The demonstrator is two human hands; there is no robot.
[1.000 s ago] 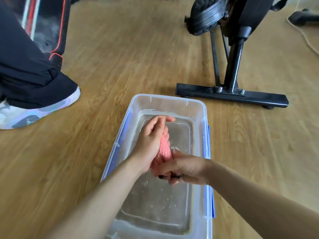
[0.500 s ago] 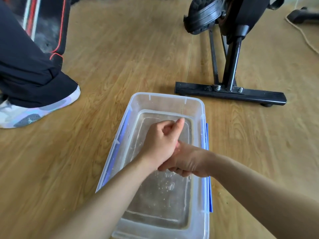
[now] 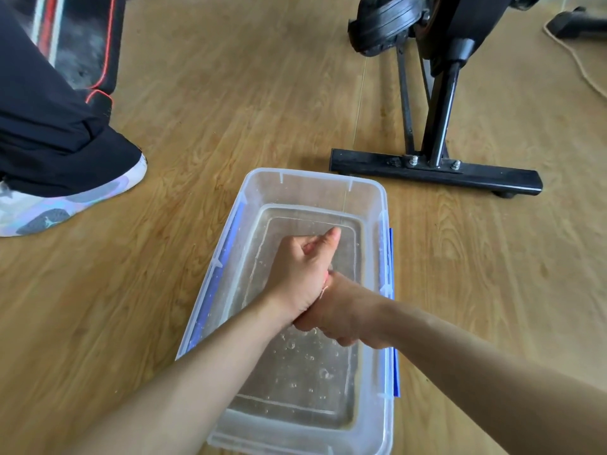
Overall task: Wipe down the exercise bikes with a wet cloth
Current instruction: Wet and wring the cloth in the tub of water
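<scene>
A clear plastic tub (image 3: 315, 182) with blue side clips sits on the wooden floor, holding shallow water with bubbles. Both my hands are over it, pressed together. My left hand (image 3: 302, 270) is clenched in a fist round the pink cloth (image 3: 326, 280), of which only a thin sliver shows between the hands. My right hand (image 3: 341, 310) grips the cloth's lower end just beneath the left hand. A black exercise bike (image 3: 437, 93) stands beyond the tub at the upper right, its floor bar (image 3: 433, 174) close to the tub's far corner.
A person's leg in black trousers and a pale sneaker (image 3: 65, 201) stand at the left. A beige cord (image 3: 581, 64) trails over the floor at the far right, near another black base (image 3: 578, 24).
A second ago the pink cloth showed plainly between my hands. Both hands have since closed tight round it and twisted together, hiding it almost wholly.
</scene>
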